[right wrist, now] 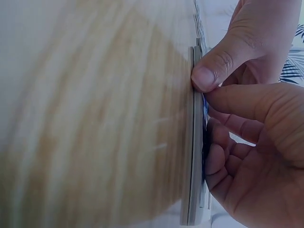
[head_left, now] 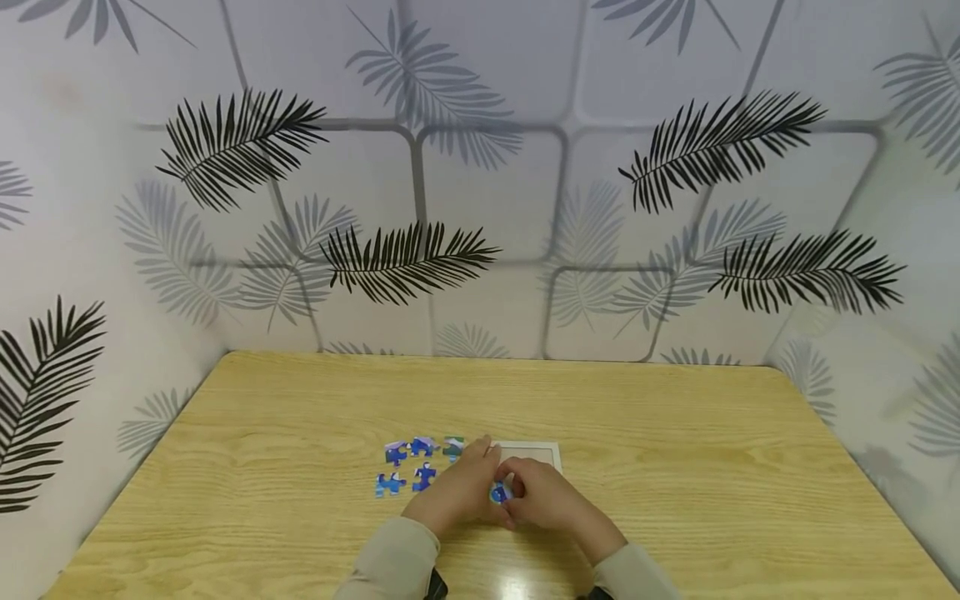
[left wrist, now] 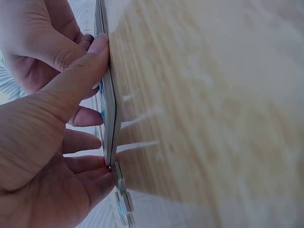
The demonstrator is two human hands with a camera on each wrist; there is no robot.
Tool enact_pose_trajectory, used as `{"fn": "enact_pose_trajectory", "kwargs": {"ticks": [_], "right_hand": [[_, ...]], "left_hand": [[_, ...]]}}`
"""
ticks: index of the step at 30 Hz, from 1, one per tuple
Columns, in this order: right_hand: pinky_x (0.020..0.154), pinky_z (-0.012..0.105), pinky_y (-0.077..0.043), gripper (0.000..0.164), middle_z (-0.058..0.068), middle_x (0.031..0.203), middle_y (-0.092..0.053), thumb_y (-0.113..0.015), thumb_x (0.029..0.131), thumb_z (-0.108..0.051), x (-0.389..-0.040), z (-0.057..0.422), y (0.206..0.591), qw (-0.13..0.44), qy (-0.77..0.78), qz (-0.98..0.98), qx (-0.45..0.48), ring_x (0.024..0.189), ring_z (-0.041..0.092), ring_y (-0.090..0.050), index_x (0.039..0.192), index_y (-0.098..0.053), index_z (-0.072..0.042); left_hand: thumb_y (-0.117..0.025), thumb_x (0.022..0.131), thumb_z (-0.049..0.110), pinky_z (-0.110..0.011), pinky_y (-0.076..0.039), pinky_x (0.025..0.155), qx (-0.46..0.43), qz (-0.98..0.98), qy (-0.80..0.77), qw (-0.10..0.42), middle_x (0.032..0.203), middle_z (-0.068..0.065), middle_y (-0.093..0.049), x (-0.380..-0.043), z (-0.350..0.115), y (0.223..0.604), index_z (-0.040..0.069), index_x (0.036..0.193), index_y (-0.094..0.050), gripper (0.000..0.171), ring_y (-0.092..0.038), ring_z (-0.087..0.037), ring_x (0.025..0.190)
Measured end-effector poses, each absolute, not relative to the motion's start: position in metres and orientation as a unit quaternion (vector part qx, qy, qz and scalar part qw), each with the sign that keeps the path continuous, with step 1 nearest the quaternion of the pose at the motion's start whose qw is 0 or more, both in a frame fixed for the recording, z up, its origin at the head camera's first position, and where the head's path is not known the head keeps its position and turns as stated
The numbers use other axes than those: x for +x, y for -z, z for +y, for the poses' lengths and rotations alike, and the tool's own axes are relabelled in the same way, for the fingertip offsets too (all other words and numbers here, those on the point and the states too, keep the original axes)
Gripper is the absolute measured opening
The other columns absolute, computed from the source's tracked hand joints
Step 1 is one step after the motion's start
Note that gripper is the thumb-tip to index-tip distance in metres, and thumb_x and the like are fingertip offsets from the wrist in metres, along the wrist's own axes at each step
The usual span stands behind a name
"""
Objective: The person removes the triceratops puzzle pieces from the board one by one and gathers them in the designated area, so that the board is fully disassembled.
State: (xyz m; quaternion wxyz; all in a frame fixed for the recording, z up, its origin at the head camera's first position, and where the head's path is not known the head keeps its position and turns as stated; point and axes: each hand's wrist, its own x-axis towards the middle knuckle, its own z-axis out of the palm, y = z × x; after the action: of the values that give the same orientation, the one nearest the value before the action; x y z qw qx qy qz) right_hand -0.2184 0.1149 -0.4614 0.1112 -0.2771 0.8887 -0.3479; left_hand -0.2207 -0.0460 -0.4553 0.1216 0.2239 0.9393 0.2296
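A white puzzle tray (head_left: 551, 447) lies flat on the table under both hands. My left hand (head_left: 467, 485) grips it at the left side, with the thumb on the near edge and the other fingers at the left edge, as the left wrist view shows. Inside the tray, a blue jigsaw piece (head_left: 499, 493) shows between the hands. My right hand (head_left: 546, 496) bends over it and pinches it with thumb and fingers, its fingertips down at the tray's surface. Most of the tray's inside is hidden by the hands.
Several loose blue, white and green jigsaw pieces (head_left: 423, 475) lie on the wooden table (head_left: 675, 467) left of the tray, close to the left hand. A wall (head_left: 495, 192) with leaf patterns stands behind the table and along its sides.
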Motion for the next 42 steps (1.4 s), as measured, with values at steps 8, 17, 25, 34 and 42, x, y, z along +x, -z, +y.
{"fn": "enact_pose_trajectory", "kwargs": {"ticks": [8,17,25,34,42], "right_hand": [[0.051,0.022,-0.035,0.028,-0.003,0.066,-0.048,-0.066,0.08,0.001,-0.217,0.114,0.458,0.126,0.354,0.885,-0.275,0.055,0.007,-0.041,0.105,-0.055,-0.006],[0.053,0.023,-0.037,0.03,0.0,0.07,-0.05,-0.07,0.079,0.001,-0.216,0.113,0.457,0.119,0.365,0.886,-0.26,0.06,0.01,-0.044,0.102,-0.052,-0.008],[0.061,0.025,-0.042,0.016,0.001,0.082,-0.055,-0.063,0.084,0.004,-0.215,0.113,0.459,0.082,0.38,0.89,-0.236,0.07,0.012,-0.049,0.098,-0.062,-0.004],[0.056,0.021,-0.04,0.011,-0.002,0.076,-0.055,-0.058,0.086,0.005,-0.217,0.113,0.458,0.074,0.42,0.875,-0.23,0.064,0.009,-0.047,0.089,-0.062,-0.005],[0.062,0.024,-0.045,0.009,0.003,0.081,-0.055,-0.058,0.09,0.003,-0.223,0.127,0.447,0.088,0.483,0.854,-0.174,0.073,0.014,-0.051,0.095,-0.061,-0.004]], "left_hand": [[-0.087,0.063,0.037,-0.045,-0.038,0.102,0.224,0.939,-0.232,0.117,0.147,-0.027,-0.028,-0.222,-0.046,0.454,0.004,0.103,-0.056,0.06,-0.027,-0.039,0.136],[-0.086,0.063,0.038,-0.045,-0.038,0.102,0.222,0.941,-0.228,0.114,0.147,-0.025,-0.03,-0.222,-0.045,0.454,0.009,0.096,-0.058,0.052,-0.028,-0.037,0.136],[-0.087,0.062,0.04,-0.045,-0.038,0.102,0.223,0.944,-0.22,0.106,0.146,-0.025,-0.03,-0.219,-0.045,0.452,-0.001,0.12,-0.056,0.077,-0.03,-0.037,0.135],[-0.085,0.063,0.045,-0.043,-0.037,0.103,0.217,0.948,-0.201,0.113,0.148,-0.023,-0.029,-0.22,-0.044,0.454,-0.004,0.133,-0.048,0.093,-0.028,-0.035,0.137],[-0.084,0.064,0.046,-0.044,-0.034,0.105,0.201,0.948,-0.209,0.133,0.151,-0.02,-0.026,-0.219,-0.045,0.45,-0.003,0.139,-0.043,0.099,-0.026,-0.034,0.138]]}}
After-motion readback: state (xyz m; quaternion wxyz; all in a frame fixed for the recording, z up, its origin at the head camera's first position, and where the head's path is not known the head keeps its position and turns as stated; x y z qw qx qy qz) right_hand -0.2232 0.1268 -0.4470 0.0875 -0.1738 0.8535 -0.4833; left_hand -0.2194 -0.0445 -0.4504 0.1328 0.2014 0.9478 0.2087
